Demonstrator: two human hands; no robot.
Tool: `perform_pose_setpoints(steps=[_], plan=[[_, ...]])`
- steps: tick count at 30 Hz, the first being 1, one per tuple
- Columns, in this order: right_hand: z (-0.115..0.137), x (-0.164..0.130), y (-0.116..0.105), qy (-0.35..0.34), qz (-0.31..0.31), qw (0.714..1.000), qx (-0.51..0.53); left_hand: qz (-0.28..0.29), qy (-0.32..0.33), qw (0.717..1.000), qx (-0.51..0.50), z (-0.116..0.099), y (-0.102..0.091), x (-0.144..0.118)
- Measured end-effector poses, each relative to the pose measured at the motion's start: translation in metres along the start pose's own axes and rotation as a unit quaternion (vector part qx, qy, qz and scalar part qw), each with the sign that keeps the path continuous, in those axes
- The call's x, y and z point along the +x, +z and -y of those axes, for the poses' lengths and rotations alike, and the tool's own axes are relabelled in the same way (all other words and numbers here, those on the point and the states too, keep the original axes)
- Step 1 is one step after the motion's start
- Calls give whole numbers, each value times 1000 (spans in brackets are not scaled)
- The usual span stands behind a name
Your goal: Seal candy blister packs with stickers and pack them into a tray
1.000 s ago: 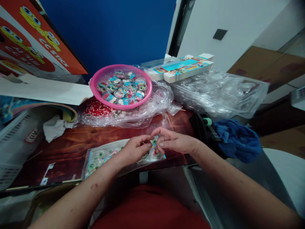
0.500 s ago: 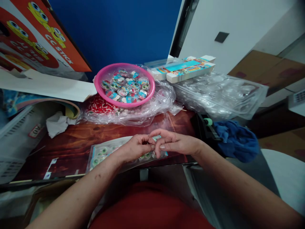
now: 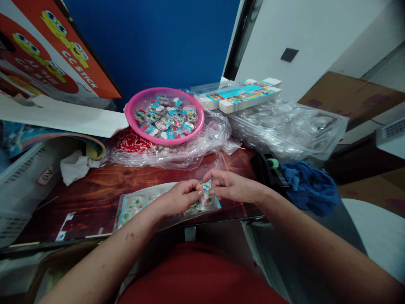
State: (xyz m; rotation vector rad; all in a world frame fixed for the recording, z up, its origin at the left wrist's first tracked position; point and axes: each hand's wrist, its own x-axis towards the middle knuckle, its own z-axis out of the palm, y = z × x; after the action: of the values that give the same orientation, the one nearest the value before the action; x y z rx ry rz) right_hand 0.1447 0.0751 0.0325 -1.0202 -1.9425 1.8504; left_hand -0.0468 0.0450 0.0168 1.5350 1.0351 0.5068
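Observation:
My left hand and my right hand meet over the near edge of a dark red wooden table. Both pinch one small wrapped candy piece between their fingertips. Right under the hands lies a clear blister tray with several round eye-shaped candies in its pockets. Further back stands a pink bowl full of the same small wrapped pieces.
Crumpled clear plastic lies around the bowl. Empty clear blister trays and flat printed boxes are at the back right. A blue cloth and a black device sit to the right; white tissue at left.
My hands stayed together over the tray's right end, fingers working the small piece. The view shifted slightly; nothing else on the table moved.

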Motion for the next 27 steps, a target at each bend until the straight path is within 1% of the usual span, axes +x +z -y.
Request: perform_pose_setpoints(steps=[3, 6, 9, 11, 14, 16, 18, 20, 22, 24, 26, 27], plan=[[-2, -1, 1, 46, -42, 994, -91, -17, 21, 996, 84, 1, 2, 1], [-8, -2, 1, 58, -50, 988, -134, -35, 34, 986, 160, 3, 5, 3], [-13, -4, -2, 64, -85, 982, -157, -50, 43, 983, 174, 5, 7, 5], [-15, -4, -5, 82, -105, 978, -162, -53, 42, 982, 178, 5, 8, 5], [-17, -3, -8, 107, -103, 975, -163, -50, 41, 977, 203, 3, 8, 3], [-18, -2, -9, 110, -100, 975, -164, -49, 41, 972, 226, 2, 8, 2], [-19, 0, -10, 114, -103, 974, -166, -50, 57, 962, 261, 0, 9, 0], [-21, 1, -10, 121, -108, 973, -167, -42, 81, 943, 321, -2, 12, -2], [-23, 1, -10, 125, -111, 972, -165, -28, 92, 912, 400, -3, 16, -3], [-25, 1, -11, 127, -109, 973, -161, -20, 82, 878, 471, -5, 20, -3], [-26, 0, -14, 124, -91, 977, -149, -15, 79, 853, 516, -5, 23, -3], [-28, -1, -16, 117, -72, 981, -136, -13, 83, 845, 528, -5, 24, -3]])
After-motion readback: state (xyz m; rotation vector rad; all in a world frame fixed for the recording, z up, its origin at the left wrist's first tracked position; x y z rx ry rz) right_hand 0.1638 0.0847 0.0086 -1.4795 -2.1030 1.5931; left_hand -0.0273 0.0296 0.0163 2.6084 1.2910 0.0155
